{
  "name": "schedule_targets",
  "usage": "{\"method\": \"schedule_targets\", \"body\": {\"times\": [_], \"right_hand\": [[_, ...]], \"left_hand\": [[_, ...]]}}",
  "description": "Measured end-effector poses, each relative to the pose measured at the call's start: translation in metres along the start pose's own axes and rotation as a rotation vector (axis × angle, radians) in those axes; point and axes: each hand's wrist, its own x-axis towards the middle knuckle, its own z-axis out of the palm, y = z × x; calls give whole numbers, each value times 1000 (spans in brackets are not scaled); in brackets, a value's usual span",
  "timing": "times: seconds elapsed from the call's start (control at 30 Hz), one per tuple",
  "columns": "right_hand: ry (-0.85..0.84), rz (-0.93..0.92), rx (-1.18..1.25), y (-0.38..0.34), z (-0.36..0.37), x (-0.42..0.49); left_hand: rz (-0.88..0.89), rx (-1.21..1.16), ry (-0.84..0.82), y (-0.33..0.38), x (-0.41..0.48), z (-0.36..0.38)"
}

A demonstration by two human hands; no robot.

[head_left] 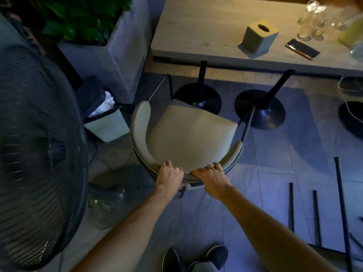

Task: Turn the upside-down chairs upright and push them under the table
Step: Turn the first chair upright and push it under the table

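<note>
A dim café or dining room: pedestal table [206, 26] carrying glasses [312, 22], a tissue box [259, 36], planter [117, 46] beside it, tiled floor [275, 173].

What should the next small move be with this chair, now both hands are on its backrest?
Probably push it straight ahead. The chair stands upright with left hand and right hand on its backrest, its seat short of the table edge, front pointing between the pedestal bases.
</note>
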Motion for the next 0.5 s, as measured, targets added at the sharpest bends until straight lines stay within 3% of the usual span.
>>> {"method": "schedule_targets", "body": {"times": [0.27,0.5], "right_hand": [[47,-55,55,31,-8,40],[59,-78,69,56,-23,73]], "left_hand": [[127,-291,32,-50,37,-4],[-63,-214,190,-43,59,-7]]}}
